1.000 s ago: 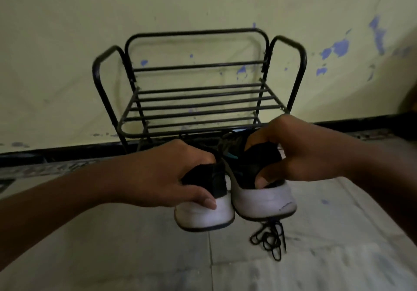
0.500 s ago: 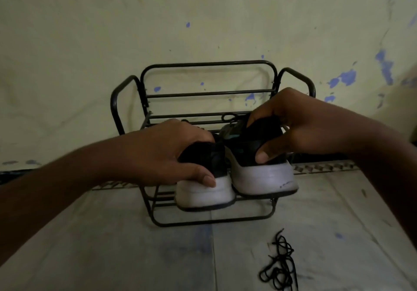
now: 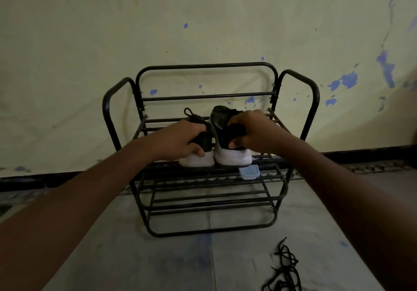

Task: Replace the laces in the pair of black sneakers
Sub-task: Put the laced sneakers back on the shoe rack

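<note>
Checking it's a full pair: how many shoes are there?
2. The left sneaker, held by the left hand, and the right sneaker, held by the right hand, side by side on the rack.

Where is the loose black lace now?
Head view, lower right: the loose black lace lies on the floor, in front of the shoe rack.

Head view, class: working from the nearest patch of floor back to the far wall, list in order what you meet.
Loose black laces on the floor → shoe rack's bottom front rail → sneakers on the rack's upper shelf → wall.
</note>
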